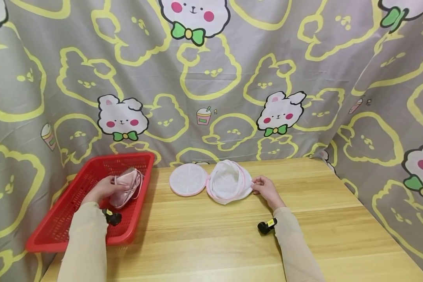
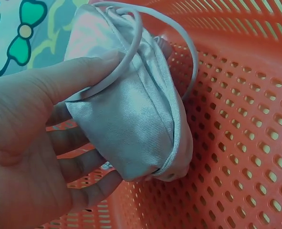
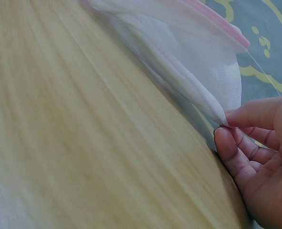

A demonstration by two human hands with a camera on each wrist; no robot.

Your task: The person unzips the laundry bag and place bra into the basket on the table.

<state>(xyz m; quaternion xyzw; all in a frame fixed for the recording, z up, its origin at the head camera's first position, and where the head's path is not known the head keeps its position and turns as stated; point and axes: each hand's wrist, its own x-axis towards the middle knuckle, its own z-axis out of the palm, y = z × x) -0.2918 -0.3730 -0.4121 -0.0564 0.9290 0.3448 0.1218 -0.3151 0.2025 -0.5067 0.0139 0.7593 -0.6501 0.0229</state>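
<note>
My left hand (image 1: 103, 189) holds a pale pink satin bra (image 1: 121, 192) over the red basket, thumb on top and fingers under it. In the left wrist view the bra (image 2: 126, 119) looks folded, with a thin strap (image 2: 191, 52) looping out above. At the back of the table, my right hand (image 1: 266, 190) pinches the side of a white mesh laundry bag (image 1: 223, 184) between thumb and fingertip. The bag has pink zip edging and stands unzipped, its round lid (image 1: 188, 180) folded out flat to the left.
The red plastic basket (image 1: 147, 188) with slotted walls stands at the table's left. The wooden table (image 1: 204, 243) spreads in front of the bag. A grey cartoon-print curtain (image 1: 225, 78) hangs behind and around the sides.
</note>
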